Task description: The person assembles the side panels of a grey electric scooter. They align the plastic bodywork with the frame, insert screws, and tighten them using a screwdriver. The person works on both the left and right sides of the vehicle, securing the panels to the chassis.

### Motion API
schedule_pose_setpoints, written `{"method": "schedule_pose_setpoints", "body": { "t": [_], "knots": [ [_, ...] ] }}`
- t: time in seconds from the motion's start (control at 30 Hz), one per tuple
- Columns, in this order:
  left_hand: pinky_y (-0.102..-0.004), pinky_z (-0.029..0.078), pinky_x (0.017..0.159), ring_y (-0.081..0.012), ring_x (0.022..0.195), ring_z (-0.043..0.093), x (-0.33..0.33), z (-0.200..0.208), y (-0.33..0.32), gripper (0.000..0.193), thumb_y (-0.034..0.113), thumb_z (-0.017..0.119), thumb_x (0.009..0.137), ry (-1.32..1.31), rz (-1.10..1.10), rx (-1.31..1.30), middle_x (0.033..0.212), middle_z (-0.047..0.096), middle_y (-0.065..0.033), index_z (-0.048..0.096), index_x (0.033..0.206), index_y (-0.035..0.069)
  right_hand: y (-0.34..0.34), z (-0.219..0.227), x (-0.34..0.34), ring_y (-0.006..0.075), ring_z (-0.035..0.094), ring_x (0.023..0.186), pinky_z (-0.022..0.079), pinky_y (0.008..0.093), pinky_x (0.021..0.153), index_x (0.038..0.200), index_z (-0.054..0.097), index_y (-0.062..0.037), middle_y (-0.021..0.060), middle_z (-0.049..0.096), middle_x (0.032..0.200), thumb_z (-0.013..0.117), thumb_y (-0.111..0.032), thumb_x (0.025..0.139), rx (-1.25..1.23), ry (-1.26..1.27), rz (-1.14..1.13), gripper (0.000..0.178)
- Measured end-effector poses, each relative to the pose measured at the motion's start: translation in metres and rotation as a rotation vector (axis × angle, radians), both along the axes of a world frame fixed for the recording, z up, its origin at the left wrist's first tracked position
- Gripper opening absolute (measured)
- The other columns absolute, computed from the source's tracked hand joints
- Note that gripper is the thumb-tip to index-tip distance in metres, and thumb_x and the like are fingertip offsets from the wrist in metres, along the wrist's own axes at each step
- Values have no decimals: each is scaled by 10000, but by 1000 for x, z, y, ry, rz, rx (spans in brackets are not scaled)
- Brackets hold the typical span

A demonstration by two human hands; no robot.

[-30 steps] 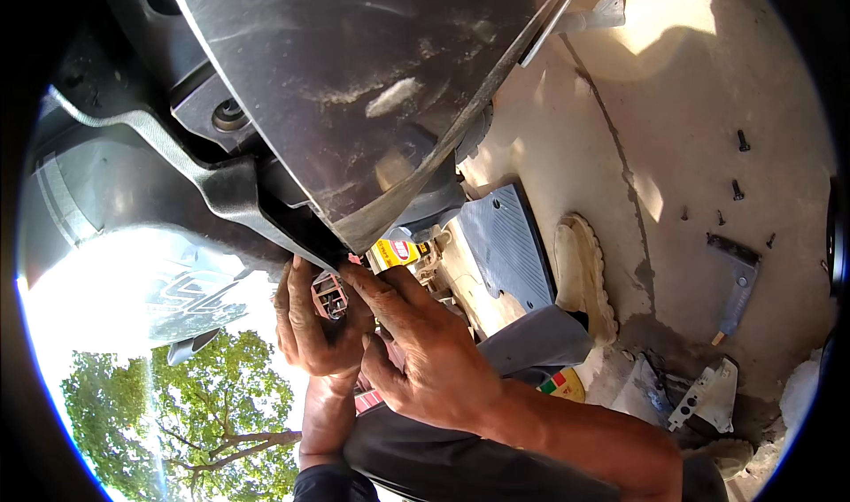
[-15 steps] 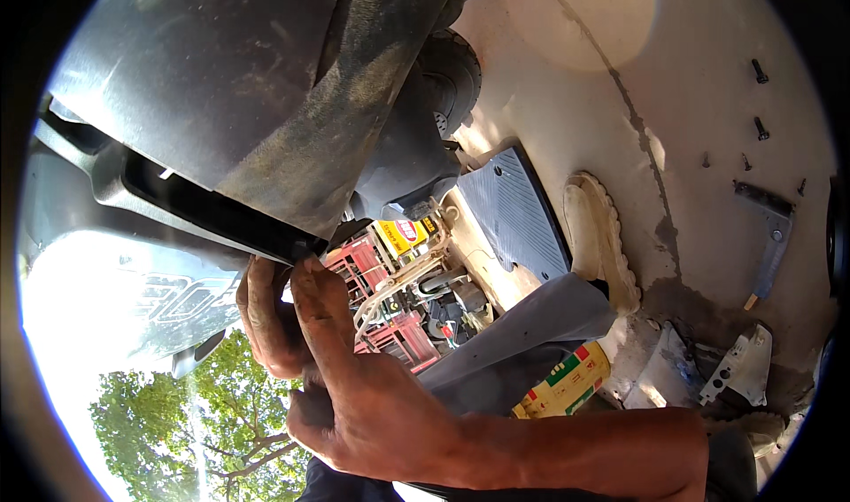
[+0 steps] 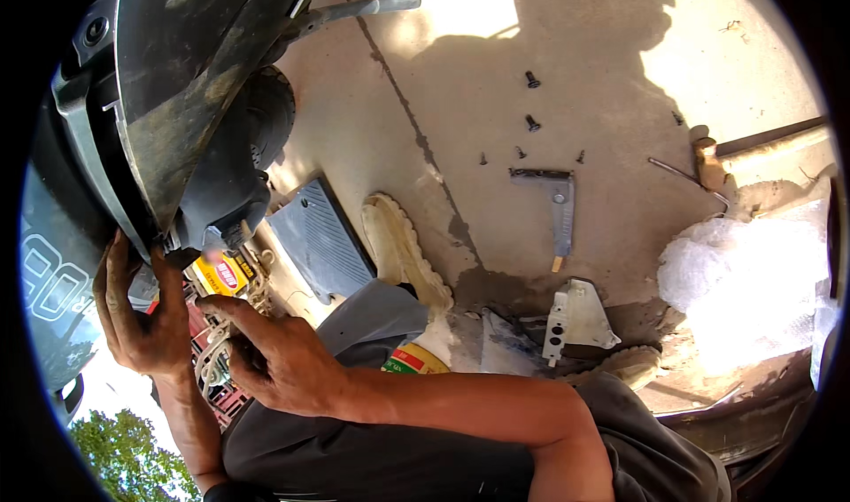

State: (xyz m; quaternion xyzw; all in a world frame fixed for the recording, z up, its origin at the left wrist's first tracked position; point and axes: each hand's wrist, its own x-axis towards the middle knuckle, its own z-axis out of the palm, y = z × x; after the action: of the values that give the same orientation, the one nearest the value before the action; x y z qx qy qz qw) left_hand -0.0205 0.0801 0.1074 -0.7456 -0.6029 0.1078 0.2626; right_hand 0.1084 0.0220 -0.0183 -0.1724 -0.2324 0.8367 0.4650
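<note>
A dark plastic body panel (image 3: 190,86) of a scooter-like vehicle stands at the left, with a long dark trim strip (image 3: 93,152) along its edge. My left hand (image 3: 146,320) reaches up to the strip's lower end, fingers on one side and thumb on the other, pinching it. What lies between the fingertips is hidden. Lower and to the right, my right hand (image 3: 288,356) is apart from the panel. Its index finger and thumb are spread, and nothing shows between them. Behind the panel sits a black wheel (image 3: 270,117).
On the concrete floor lie a ribbed grey floorboard (image 3: 323,236), black bolts (image 3: 532,122), small screws, an angled bracket-like piece (image 3: 558,205) and a white perforated bracket (image 3: 580,320). Farther right are a hammer (image 3: 708,161) and clear plastic wrap (image 3: 744,281). A yellow container (image 3: 416,360) stands near my leg.
My right hand has come away from the panel edge, back and to the right. My left hand stays at the strip's end. The view has swung right, showing more floor.
</note>
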Motion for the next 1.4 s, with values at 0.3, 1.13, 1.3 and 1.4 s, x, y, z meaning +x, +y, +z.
{"method": "schedule_pose_setpoints", "body": {
  "t": [0.3, 1.13, 1.3, 1.4],
  "knots": [
    [-327, 651, 849, -258, 1088, 760, -23, 6, -1, 477, -8, 839, 865, 64, -13, -63, 1272, 752, -125, 701, 1320, 27, 71, -107, 49, 436, 713, 767, 568, 508, 708, 968, 698, 18, 236, 718, 801, 691, -57, 766, 948, -576, 420, 216],
    [-485, 527, 1118, -424, 1319, 624, -78, 74, -218, 429, 145, 562, 1072, -609, 826, -314, 1440, 619, -255, 578, 1485, 30, 288, -148, 670, 341, 751, 1031, 589, 418, 923, 1087, 807, -83, 160, 779, 1114, 648, -137, 882, 332, -2004, -272, 266],
    [-401, 569, 1024, -326, 1168, 721, -90, 97, -437, 429, 102, 626, 988, -578, 1111, -408, 1254, 730, -209, 647, 1411, 32, 377, -197, 686, 408, 653, 1222, 536, 456, 1044, 1323, 702, -84, 241, 676, 1315, 667, -152, 881, 500, -2197, -191, 448],
    [-400, 572, 1009, -322, 1150, 724, -3, 94, -462, 428, 96, 629, 984, -645, 1384, -543, 1251, 732, -207, 649, 1407, 30, 407, -272, 728, 457, 439, 1448, 418, 491, 1198, 1557, 473, -74, 260, 436, 1594, 599, -87, 866, 625, -2216, -39, 702]
  ]
}}
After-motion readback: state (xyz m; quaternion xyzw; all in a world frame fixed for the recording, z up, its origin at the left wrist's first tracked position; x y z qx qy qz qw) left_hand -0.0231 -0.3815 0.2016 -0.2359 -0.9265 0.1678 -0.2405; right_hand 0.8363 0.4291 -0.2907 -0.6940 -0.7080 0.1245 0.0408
